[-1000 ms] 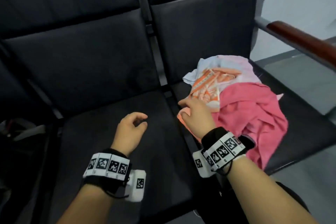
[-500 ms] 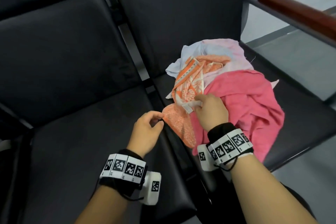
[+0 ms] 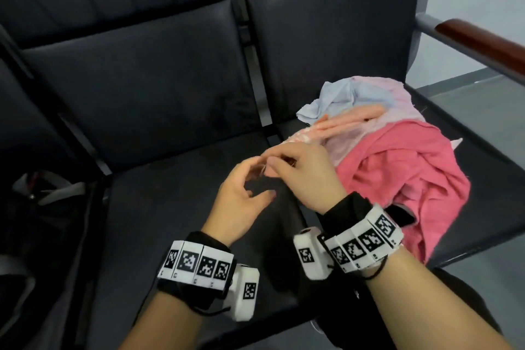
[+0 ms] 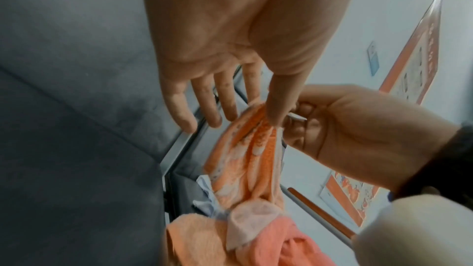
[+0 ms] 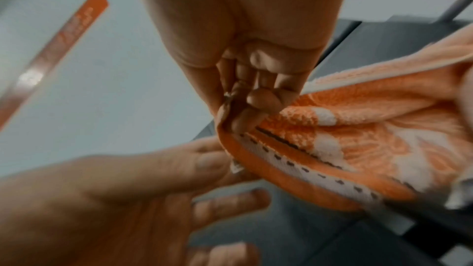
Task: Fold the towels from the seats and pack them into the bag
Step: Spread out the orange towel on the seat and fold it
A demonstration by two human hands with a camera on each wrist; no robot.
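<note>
An orange-and-white patterned towel (image 3: 335,125) (image 4: 250,159) (image 5: 358,145) is stretched leftward off a pile on the right seat. My right hand (image 3: 272,163) (image 5: 238,112) pinches its hemmed corner above the gap between the seats. Beside it, my left hand (image 3: 262,177) (image 4: 263,106) has its fingers nearly straight, with the tips touching that corner and the thumb apart in the head view. The pile also holds a pink towel (image 3: 397,179) and a pale blue-and-pink towel (image 3: 355,94). A dark bag (image 3: 42,207) with grey straps sits at the far left.
The black padded middle seat (image 3: 184,221) lies under my left hand, with a metal bar between the seats. A wooden-topped armrest (image 3: 483,45) borders the right seat. Grey floor and a pale wall lie beyond it.
My right hand has drawn the orange towel's corner left and up off the pile. The hands now meet at that corner, and my left fingers have straightened out of their pinch.
</note>
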